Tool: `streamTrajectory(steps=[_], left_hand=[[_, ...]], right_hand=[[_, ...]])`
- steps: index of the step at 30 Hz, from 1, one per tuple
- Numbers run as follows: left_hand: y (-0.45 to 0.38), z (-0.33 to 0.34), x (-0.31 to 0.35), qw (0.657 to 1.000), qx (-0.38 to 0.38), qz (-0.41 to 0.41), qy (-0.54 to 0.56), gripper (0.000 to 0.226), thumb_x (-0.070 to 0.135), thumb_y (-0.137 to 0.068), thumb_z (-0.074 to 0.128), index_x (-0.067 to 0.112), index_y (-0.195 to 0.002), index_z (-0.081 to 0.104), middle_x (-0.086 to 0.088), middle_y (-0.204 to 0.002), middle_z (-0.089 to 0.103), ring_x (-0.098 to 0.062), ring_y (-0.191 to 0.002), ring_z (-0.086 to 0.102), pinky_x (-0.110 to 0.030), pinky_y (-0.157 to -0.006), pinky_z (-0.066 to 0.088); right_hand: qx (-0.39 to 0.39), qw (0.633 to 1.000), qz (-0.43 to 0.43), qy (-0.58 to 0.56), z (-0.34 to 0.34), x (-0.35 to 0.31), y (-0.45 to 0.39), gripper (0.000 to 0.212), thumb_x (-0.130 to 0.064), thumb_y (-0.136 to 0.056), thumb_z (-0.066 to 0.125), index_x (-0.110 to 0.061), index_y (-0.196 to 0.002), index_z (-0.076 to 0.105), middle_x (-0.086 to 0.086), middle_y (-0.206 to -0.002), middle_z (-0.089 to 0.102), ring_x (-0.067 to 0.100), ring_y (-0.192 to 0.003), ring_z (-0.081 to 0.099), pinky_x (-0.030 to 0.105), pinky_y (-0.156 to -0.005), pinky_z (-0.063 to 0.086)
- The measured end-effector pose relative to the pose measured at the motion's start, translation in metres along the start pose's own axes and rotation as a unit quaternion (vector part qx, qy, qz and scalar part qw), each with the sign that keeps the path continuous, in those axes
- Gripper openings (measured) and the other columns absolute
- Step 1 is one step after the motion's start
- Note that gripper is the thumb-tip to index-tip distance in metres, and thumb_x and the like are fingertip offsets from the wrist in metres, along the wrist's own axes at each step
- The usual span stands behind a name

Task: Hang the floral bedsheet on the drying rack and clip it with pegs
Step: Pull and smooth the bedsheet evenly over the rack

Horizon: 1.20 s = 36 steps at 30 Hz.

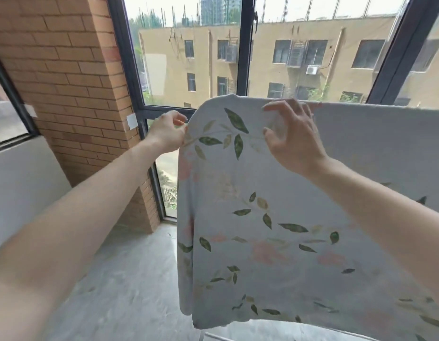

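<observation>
The floral bedsheet [262,205], pale with green leaves and faint pink flowers, hangs draped over a hidden rail, its top fold running from centre to right. My left hand [166,132] pinches the sheet's left edge near the top corner. My right hand [292,134] hovers just in front of the upper fold with fingers spread and loosely curled, holding nothing. A thin white bar of the drying rack [220,337] shows below the sheet's hem. No pegs are visible.
A brick pillar [73,77] stands to the left, next to dark-framed windows [243,52] looking onto a beige building. A white low wall [24,183] is at far left. Grey concrete floor [129,279] lies below.
</observation>
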<state>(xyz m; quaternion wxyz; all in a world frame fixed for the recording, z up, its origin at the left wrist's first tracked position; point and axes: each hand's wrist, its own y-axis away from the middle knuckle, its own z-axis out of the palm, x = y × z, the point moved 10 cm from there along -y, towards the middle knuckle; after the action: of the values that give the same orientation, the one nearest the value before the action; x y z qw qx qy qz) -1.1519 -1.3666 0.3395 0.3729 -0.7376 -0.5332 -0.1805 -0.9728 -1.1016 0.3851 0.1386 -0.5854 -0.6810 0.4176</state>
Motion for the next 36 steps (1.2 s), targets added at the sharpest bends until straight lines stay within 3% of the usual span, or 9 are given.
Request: streamTrajectory(steps=[4, 8, 10, 14, 21, 25, 29, 33, 36], left_hand=[[-0.003, 0.002, -0.001, 0.99, -0.025, 0.018, -0.136, 0.01, 0.039, -0.097, 0.061, 0.034, -0.101, 0.069, 0.007, -0.109, 0.074, -0.019, -0.09, 0.072, -0.04, -0.09, 0.059], [-0.006, 0.006, -0.008, 0.99, -0.042, 0.011, -0.132, 0.02, 0.041, -0.097, 0.066, 0.033, -0.115, 0.064, 0.015, -0.105, 0.07, -0.011, -0.072, 0.075, -0.034, -0.077, 0.059], [-0.01, 0.004, -0.008, 0.992, -0.02, 0.002, -0.121, 0.024, 0.039, -0.097, 0.064, 0.033, -0.12, 0.061, 0.014, -0.103, 0.07, -0.012, -0.073, 0.074, -0.036, -0.076, 0.06], [-0.017, 0.013, -0.01, 0.981, -0.042, -0.008, -0.192, 0.014, 0.033, -0.097, 0.062, 0.036, -0.102, 0.074, 0.007, -0.102, 0.076, -0.017, -0.085, 0.072, -0.034, -0.079, 0.059], [-0.017, -0.014, -0.003, 0.99, 0.106, -0.051, -0.084, 0.018, 0.025, -0.087, 0.067, 0.025, -0.101, 0.078, 0.002, -0.102, 0.074, -0.024, -0.099, 0.066, -0.03, -0.082, 0.053], [-0.013, 0.032, -0.012, 0.993, -0.025, -0.093, -0.074, 0.016, 0.022, -0.09, 0.066, 0.015, -0.099, 0.078, -0.009, -0.104, 0.075, -0.032, -0.096, 0.071, -0.036, -0.082, 0.06], [-0.004, 0.035, -0.017, 0.993, -0.027, -0.086, -0.073, 0.029, 0.023, -0.103, 0.047, 0.009, -0.116, 0.07, -0.008, -0.11, 0.067, -0.027, -0.093, 0.058, -0.034, -0.077, 0.044], [0.036, 0.041, -0.035, 0.995, 0.01, -0.102, -0.003, 0.043, 0.028, -0.102, 0.047, 0.02, -0.144, 0.049, -0.001, -0.133, 0.06, -0.026, -0.115, 0.058, -0.037, -0.094, 0.048], [0.089, 0.069, -0.044, 0.996, -0.009, -0.087, -0.017, 0.066, 0.023, -0.097, 0.056, 0.017, -0.158, 0.03, -0.004, -0.152, 0.044, -0.029, -0.139, 0.043, -0.042, -0.116, 0.036]], right_hand=[[-0.025, 0.995, 0.009, 0.097, -0.017, 0.016, -0.035, 0.046, -0.032, -0.093, 0.065, -0.026, -0.137, 0.054, 0.001, -0.141, 0.054, 0.029, -0.131, 0.045, 0.045, -0.113, 0.03], [-0.09, 0.984, 0.063, 0.137, -0.01, 0.04, -0.05, 0.052, -0.044, -0.096, 0.059, -0.024, -0.144, 0.051, 0.004, -0.142, 0.058, 0.03, -0.134, 0.048, 0.045, -0.116, 0.026], [-0.092, 0.982, 0.064, 0.15, -0.01, 0.044, -0.049, 0.05, -0.046, -0.098, 0.056, -0.024, -0.142, 0.054, 0.002, -0.141, 0.059, 0.029, -0.133, 0.049, 0.045, -0.116, 0.027], [-0.086, 0.982, 0.075, 0.148, -0.016, 0.047, -0.051, 0.046, -0.043, -0.098, 0.052, -0.024, -0.139, 0.057, 0.003, -0.137, 0.061, 0.03, -0.129, 0.05, 0.045, -0.114, 0.028], [-0.107, 0.978, 0.068, 0.166, -0.009, 0.044, -0.051, 0.047, -0.046, -0.097, 0.055, -0.023, -0.138, 0.056, 0.006, -0.134, 0.06, 0.032, -0.126, 0.049, 0.046, -0.114, 0.029], [-0.11, 0.974, 0.074, 0.182, -0.009, 0.046, -0.053, 0.049, -0.046, -0.095, 0.057, -0.024, -0.138, 0.055, 0.007, -0.134, 0.058, 0.034, -0.128, 0.048, 0.045, -0.116, 0.026], [-0.089, 0.982, 0.077, 0.147, -0.017, 0.049, -0.037, 0.063, -0.04, -0.093, 0.06, -0.021, -0.151, 0.045, 0.008, -0.146, 0.051, 0.033, -0.142, 0.039, 0.046, -0.126, 0.015], [-0.009, 0.996, 0.08, 0.03, -0.024, 0.05, 0.042, 0.066, -0.027, -0.09, 0.063, -0.022, -0.153, 0.043, -0.001, -0.157, 0.042, 0.023, -0.147, 0.034, 0.044, -0.126, 0.022], [-0.081, 0.986, 0.143, -0.029, 0.007, 0.069, 0.13, 0.061, -0.024, -0.097, 0.063, -0.027, -0.153, 0.041, -0.006, -0.16, 0.038, 0.02, -0.147, 0.032, 0.036, -0.12, 0.03]])
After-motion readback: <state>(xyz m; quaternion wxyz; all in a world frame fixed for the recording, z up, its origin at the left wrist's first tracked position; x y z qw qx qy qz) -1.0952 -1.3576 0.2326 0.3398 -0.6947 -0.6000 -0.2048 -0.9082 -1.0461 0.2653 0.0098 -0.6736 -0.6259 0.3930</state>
